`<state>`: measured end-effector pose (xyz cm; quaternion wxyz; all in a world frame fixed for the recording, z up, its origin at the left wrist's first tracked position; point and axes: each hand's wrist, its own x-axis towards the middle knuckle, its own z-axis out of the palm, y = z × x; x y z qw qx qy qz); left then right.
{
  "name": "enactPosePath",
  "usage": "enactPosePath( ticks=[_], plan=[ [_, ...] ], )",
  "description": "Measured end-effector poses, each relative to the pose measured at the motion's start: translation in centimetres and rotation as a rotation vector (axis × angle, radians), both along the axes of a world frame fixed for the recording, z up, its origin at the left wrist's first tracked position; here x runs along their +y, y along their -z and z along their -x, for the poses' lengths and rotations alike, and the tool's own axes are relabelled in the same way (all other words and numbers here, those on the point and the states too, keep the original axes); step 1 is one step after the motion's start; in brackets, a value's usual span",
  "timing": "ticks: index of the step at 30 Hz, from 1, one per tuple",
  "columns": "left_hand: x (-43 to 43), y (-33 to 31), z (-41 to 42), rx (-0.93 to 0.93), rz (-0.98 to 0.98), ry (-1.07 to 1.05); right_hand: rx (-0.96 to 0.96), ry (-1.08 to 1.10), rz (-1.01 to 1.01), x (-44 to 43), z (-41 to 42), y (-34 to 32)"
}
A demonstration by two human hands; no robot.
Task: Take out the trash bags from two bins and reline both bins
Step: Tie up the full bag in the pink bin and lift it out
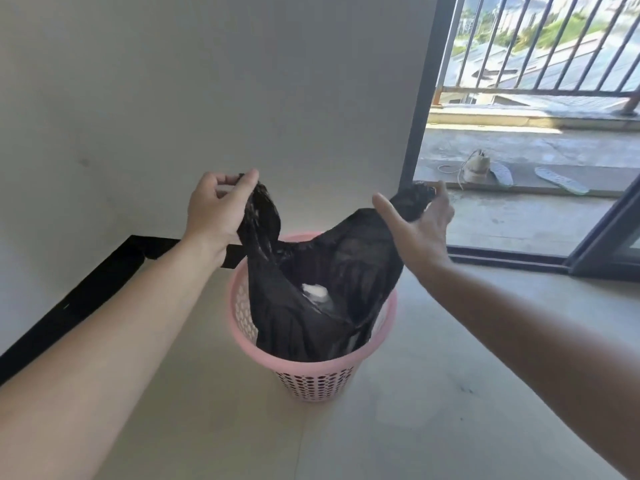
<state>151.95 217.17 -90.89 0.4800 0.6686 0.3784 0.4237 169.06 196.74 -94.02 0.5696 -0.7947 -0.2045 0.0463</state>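
Head camera, looking down over two bare forearms reaching forward. A pink perforated plastic bin (311,362) stands upright on a pale floor (433,393) near a white wall (207,81). A black trash bag (322,292) sits inside the bin, its upper part lifted above the rim and stretched between both hands. The left hand (216,206) is clenched around one gathered corner of the bag, pinched between thumb and fingers, up and to the left of the bin. The right hand (420,223) grips the opposite corner with its fingertips (palm turned up, thumb held out), up and to the right. The bag hangs below both grips, something white (315,292) showing in its open mouth. Beyond, an open sliding door (609,233) shows a balcony with a metal railing (540,46), a shoe (476,168) and two insoles.
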Motion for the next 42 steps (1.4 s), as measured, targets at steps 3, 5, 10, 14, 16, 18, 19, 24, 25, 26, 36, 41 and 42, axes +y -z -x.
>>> enactPosePath(
  ticks=[3, 5, 10, 14, 16, 18, 19, 24, 25, 26, 36, 41, 42],
  plan=[
    [-0.7, 1.8, 1.8, 0.111, 0.024, 0.066, 0.293, 0.001, 0.023, -0.8, 0.8, 4.7],
    [-2.0, 3.3, 3.1, 0.207, 0.037, 0.167, 0.29, -0.105, 0.043, -0.9, 0.8, 6.6],
    [-3.9, 7.4, 5.1, 0.587, -0.213, 0.416, -0.171, -0.529, 0.478, -1.1, -0.7, 8.6],
    [-2.2, 9.6, 2.4, 0.44, -0.269, 0.366, -0.278, -0.521, 0.672, 0.4, -1.7, 9.1],
    [-1.4, 10.1, 0.0, 0.486, -0.239, 0.227, -0.248, -0.462, 0.694, 1.5, -1.6, 8.5],
    [-0.7, 10.0, -2.0, 0.553, -0.145, 0.19, -0.265, -0.403, 0.642, 2.8, -1.3, 7.7],
    [-0.4, 9.8, -2.9, 0.495, -0.091, 0.213, -0.281, -0.395, 0.605, 3.4, -1.0, 7.2],
    [-1.7, 7.6, -4.5, -0.095, 0.209, 0.064, 0.032, -0.339, 0.08, 6.0, 1.3, 4.6],
    [-1.6, 7.3, -4.6, -0.182, 0.286, 0.017, 0.146, -0.298, -0.025, 6.2, 1.4, 4.1],
    [-1.6, 6.8, -4.5, -0.245, 0.355, -0.017, 0.206, -0.273, -0.088, 6.4, 1.2, 3.8],
    [-1.8, 5.6, -2.7, -0.229, 0.597, 0.592, 0.08, -0.406, 0.184, 5.2, -0.4, 5.1],
    [-2.0, 4.9, -4.0, -0.168, 0.491, 0.436, -0.306, -0.554, 0.409, 4.8, 2.0, 5.0],
    [-1.9, 4.8, -4.0, -0.165, 0.499, 0.394, -0.348, -0.607, 0.432, 4.6, 2.4, 5.1]
  ],
)
